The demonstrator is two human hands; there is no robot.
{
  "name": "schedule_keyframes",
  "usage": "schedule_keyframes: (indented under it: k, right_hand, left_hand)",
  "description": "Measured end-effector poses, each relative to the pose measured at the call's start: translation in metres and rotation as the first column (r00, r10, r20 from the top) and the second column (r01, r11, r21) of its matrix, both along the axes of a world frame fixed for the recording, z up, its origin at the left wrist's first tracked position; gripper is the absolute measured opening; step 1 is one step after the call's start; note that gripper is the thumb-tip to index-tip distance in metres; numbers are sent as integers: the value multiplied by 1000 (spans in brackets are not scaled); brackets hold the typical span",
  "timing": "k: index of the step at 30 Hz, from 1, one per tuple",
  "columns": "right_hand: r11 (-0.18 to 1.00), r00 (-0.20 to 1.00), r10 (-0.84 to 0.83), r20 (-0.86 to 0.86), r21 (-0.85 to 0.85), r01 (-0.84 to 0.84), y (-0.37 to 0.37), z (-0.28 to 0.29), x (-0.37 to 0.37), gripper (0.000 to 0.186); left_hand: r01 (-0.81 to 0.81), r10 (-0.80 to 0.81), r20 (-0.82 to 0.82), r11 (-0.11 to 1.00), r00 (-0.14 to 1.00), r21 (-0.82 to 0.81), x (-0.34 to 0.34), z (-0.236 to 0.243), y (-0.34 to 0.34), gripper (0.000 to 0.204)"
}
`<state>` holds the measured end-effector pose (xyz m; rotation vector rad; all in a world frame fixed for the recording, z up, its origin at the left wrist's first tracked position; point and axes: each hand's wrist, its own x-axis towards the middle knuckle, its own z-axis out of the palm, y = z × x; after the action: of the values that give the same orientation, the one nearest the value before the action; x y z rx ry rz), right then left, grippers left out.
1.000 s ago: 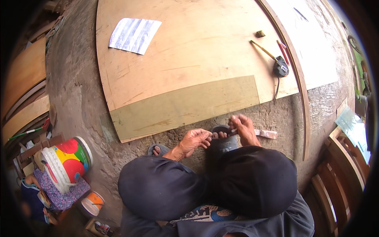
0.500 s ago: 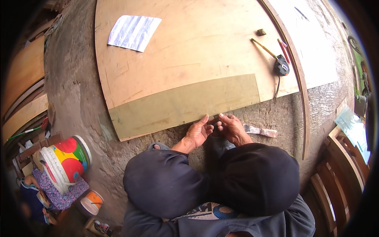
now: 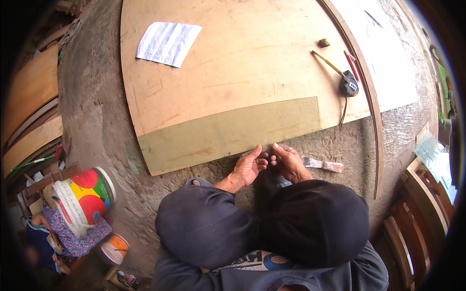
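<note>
My left hand [image 3: 248,168] and my right hand [image 3: 291,164] face each other just in front of the near edge of a wooden board [image 3: 218,53]. Both thumbs point up, and the fingers are curled inward. A dark gap lies between the fingertips; anything small pinched there is too unclear to make out. Along the board's near edge lies a flat, olive-tinted strip [image 3: 233,128], close beyond my fingertips. A scraper-like tool with a pale blade and worn handle [image 3: 323,164] rests on the rough ground beside my right hand.
On the board lie a striped paper sheet [image 3: 169,43], a tape measure [image 3: 348,84], a red pencil-like stick [image 3: 351,66] and a small dark block [image 3: 324,43]. A long wooden batten [image 3: 373,102] crosses at right. A colourful bucket [image 3: 87,194] and wooden pieces [image 3: 34,92] are at left.
The whole view has shifted slightly right and down. My hands stay close together near the board's edge, thumbs now a little farther apart. Nothing on the board has visibly moved.
</note>
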<state>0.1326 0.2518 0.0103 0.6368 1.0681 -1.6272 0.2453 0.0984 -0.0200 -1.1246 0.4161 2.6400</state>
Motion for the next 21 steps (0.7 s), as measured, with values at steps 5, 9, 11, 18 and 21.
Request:
schedule_keyframes:
  k: [5, 9, 11, 18, 21]
  right_hand:
    - [999, 997, -43, 56, -7, 44, -2, -1, -2, 18]
    - [998, 996, -61, 59, -26, 63, -2, -5, -2, 17]
    - [998, 996, -55, 63, 6, 55, -2, -6, -2, 15]
    - [1000, 1000, -18, 1, 9, 18, -2, -3, -2, 14]
    - [999, 1000, 0, -28, 33, 1, -3, 2, -2, 16]
  left_hand:
    - [50, -50, -40, 999, 998, 0, -2, -5, -3, 35]
    - [50, -50, -82, 999, 995, -12, -3, -3, -4, 33]
    - [43, -44, -85, 999, 995, -20, -4, -2, -3, 32]
    - [20, -24, -117, 999, 993, -32, -5, 2, -3, 31]
    - [21, -25, -134, 999, 991, -29, -4, 2, -3, 32]
